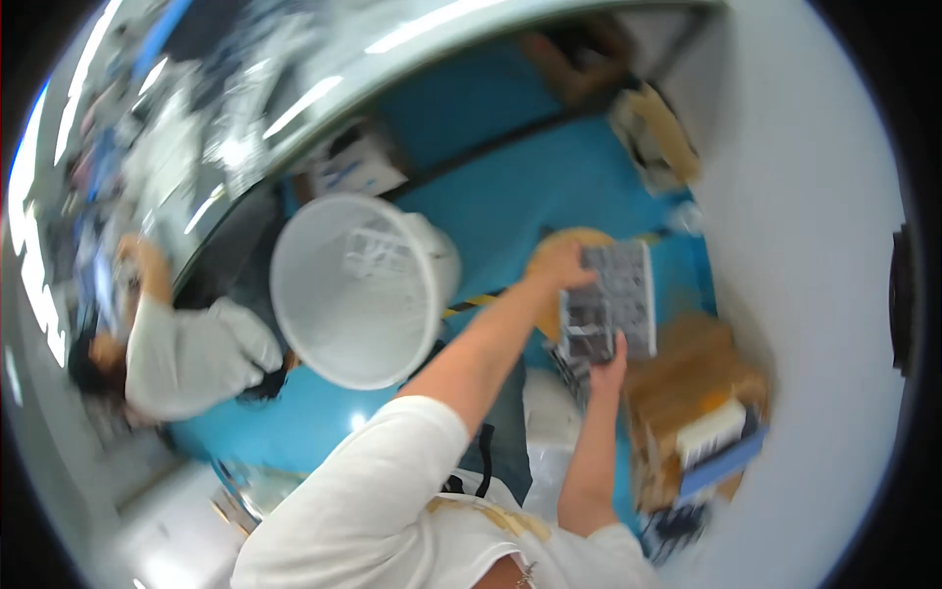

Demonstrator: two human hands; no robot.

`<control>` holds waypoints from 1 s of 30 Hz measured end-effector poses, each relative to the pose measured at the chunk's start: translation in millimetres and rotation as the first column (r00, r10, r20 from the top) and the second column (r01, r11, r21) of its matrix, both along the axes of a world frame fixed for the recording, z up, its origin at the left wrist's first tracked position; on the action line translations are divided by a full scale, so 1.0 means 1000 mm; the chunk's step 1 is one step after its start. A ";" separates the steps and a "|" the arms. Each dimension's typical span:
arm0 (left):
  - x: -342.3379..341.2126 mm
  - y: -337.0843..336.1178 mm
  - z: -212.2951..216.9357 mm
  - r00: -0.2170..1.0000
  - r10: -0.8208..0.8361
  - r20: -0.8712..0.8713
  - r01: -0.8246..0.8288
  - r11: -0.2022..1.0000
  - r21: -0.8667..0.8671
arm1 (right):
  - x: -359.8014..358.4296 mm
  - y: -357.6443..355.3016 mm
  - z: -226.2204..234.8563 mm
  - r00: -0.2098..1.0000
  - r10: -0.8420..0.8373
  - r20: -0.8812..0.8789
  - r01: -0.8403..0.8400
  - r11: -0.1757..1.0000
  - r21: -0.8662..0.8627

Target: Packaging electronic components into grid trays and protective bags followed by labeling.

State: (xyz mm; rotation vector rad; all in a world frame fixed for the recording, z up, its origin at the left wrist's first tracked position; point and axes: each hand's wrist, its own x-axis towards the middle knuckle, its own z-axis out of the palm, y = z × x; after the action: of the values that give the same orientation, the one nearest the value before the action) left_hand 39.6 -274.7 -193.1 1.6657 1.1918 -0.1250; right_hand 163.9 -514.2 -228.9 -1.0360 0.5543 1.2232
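Out in front of me, both hands hold a grey rectangular tray (620,285) with a pale edge and darker, compartment-like patches; blur hides what is in it. My left hand (562,267) is closed on its upper left side, with the arm stretched across from the lower left. At the lower edge, my right hand (608,367) grips it with the thumb over the top face. Partly hidden behind the tray and my left hand is a round yellow thing (581,238). A large white round bin (343,339) stands left of my left forearm.
On the right, an open cardboard box (677,358) holds white and blue boxes (721,461) beside the white wall (814,294). Another open box (659,142) lies farther off on the blue floor (510,211). A co-worker in a white shirt (186,363) is at the left.
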 end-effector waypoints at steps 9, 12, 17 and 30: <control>-0.103 -0.075 0.037 0.859 0.504 0.087 -0.296 0.628 -0.720 | 0.016 0.016 0.084 0.585 0.510 0.631 -0.387 0.859 -0.336; -0.166 -0.136 0.048 0.652 0.739 -0.173 -0.354 0.094 -0.930 | -0.013 0.031 0.146 0.204 0.591 0.781 -0.562 0.724 -0.400; -0.245 -0.209 0.080 0.466 0.885 0.003 -0.281 0.152 -0.948 | -0.135 0.086 0.358 -0.680 0.331 0.654 -0.621 0.214 -0.754; -0.521 -0.455 0.243 0.727 0.484 0.487 -0.670 0.655 0.349 | -0.483 -0.055 0.373 -0.617 -0.663 0.424 -0.344 -0.257 -0.903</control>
State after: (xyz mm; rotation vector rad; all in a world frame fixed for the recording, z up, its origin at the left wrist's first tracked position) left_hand -481.0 -730.1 49.7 1.5343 1.4979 0.9527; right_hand -318.9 -569.1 143.8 0.4573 2.8342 -0.6185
